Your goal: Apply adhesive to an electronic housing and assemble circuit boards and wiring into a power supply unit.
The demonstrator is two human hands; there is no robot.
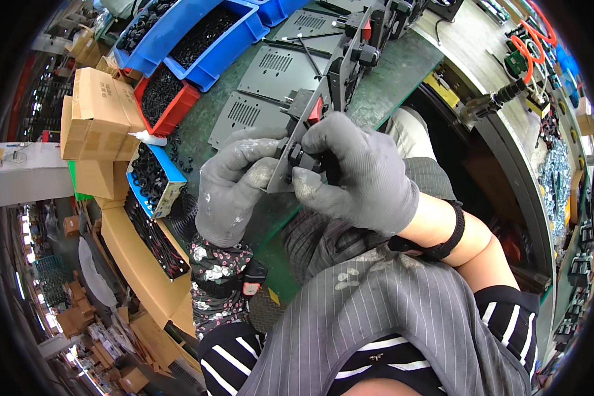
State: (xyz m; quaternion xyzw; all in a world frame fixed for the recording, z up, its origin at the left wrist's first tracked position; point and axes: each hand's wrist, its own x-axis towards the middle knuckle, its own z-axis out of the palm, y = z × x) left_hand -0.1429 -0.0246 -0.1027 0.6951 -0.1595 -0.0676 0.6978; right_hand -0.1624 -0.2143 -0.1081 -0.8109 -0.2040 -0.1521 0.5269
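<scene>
Both my hands wear grey knit work gloves. My left hand (234, 181) grips the near end of a dark grey metal panel (281, 177), fingers and thumb on its edge. The panel stands on its side, with a red rocker switch (316, 111) set in it. My right hand (369, 175) is bent around a small black knob-like part (302, 158) on the panel's face, thumb below and forefinger above. The right fingers partly hide this part. Behind the left hand lies a flat grey metal plate with vent slots (234, 115).
More slotted plates (270, 71) line the green bench (383, 86). At the left are blue bins (208, 43) and a red bin (168, 99) of small black parts, a white bottle (150, 138), a blue box (157, 178) and cardboard boxes (99, 109). A power screwdriver (492, 102) lies right.
</scene>
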